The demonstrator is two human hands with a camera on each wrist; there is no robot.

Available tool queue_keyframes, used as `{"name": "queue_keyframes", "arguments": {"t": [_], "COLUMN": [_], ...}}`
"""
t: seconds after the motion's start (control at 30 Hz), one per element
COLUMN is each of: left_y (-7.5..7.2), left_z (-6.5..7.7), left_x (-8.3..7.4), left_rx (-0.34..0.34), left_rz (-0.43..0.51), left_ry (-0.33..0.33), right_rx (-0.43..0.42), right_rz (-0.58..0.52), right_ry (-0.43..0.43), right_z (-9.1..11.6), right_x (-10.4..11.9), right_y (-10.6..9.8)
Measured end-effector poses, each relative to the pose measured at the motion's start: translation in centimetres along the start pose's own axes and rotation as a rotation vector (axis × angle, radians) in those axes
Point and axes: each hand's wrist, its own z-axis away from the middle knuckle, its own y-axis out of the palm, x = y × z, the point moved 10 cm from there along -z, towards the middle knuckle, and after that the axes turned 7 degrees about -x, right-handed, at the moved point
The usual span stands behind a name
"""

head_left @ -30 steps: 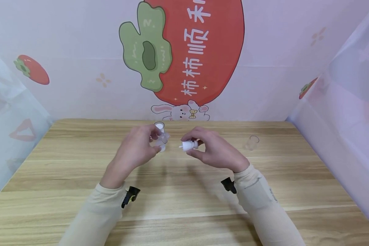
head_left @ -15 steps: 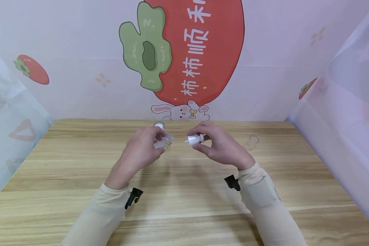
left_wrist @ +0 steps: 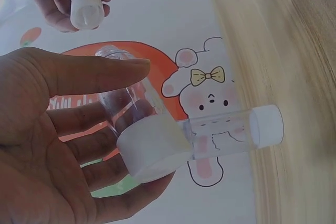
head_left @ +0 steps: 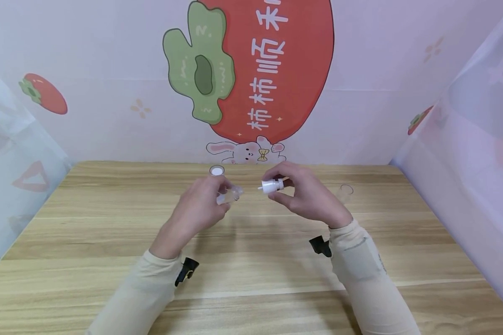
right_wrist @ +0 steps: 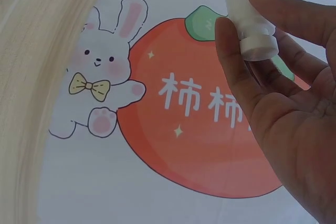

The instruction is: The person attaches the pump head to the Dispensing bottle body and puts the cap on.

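Observation:
In my left hand I hold a small clear bottle with a white base, gripped between thumb and fingers. It tilts so that its narrow neck points toward the right hand. My right hand pinches a white plastic bottle top, possibly a pump head, lying sideways with a thin tip facing left toward the bottle. A gap separates the two pieces above the table. Just beyond the left hand stands a clear cylinder with a white base. To the right of the right hand is a clear cap, faint against the wood.
The wooden table reaches back to a white wall cloth printed with a red persimmon and a rabbit. Similar cloth hangs on both sides. A black wrist mount sits on the left sleeve, another on the right.
Both hands have shifted right and slightly farther from me, still holding the bottle and the white top. The standing cylinder's rim now shows more freely behind the left hand.

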Motion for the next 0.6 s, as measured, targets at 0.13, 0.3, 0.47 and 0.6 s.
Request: {"name": "queue_keyframes", "arguments": {"t": [0.13, 0.3, 0.47, 0.6], "left_y": [0.34, 0.52, 0.63, 0.63], "left_z": [0.04, 0.15, 0.22, 0.28], "left_x": [-0.11, -0.28, -0.57, -0.79], "left_rx": [0.008, 0.007, 0.002, -0.001], "left_rz": [-0.003, 0.000, 0.005, 0.004], "left_ry": [-0.009, -0.010, 0.006, 0.016], "right_rx": [-0.003, 0.006, 0.018, 0.017], "right_rz": [-0.004, 0.006, -0.016, -0.032], "right_ry": [0.001, -0.006, -0.018, -0.025], "right_z": [-0.06, -0.17, -0.20, -0.17], "right_x": [-0.03, 0.02, 0.17, 0.23], "right_y": [0.08, 0.49, 0.88, 0.99]}}
